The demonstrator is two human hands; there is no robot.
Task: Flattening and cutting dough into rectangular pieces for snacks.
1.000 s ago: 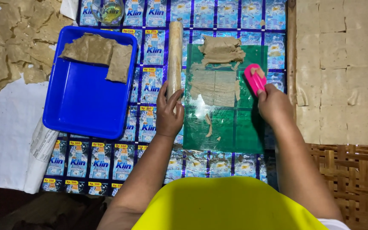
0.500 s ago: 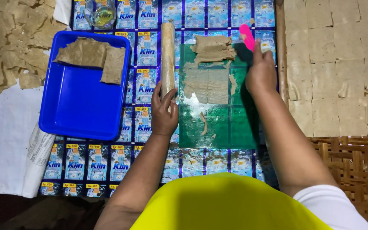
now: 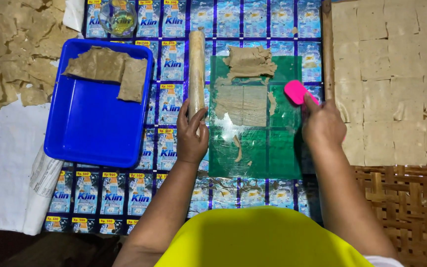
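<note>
Left hand curled round lower end of wooden rolling pin. Pink scraper gripped in right hand at edge of green cutting mat, beside cut dough sheet.

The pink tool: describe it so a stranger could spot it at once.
Start at the green cutting mat in the middle of the patterned work surface. At its right edge, the right hand grips the pink tool, a small rounded scraper. It is the only bright pink thing among tan dough sheets and blue wrappers.

Tray left of cutting mat
</note>
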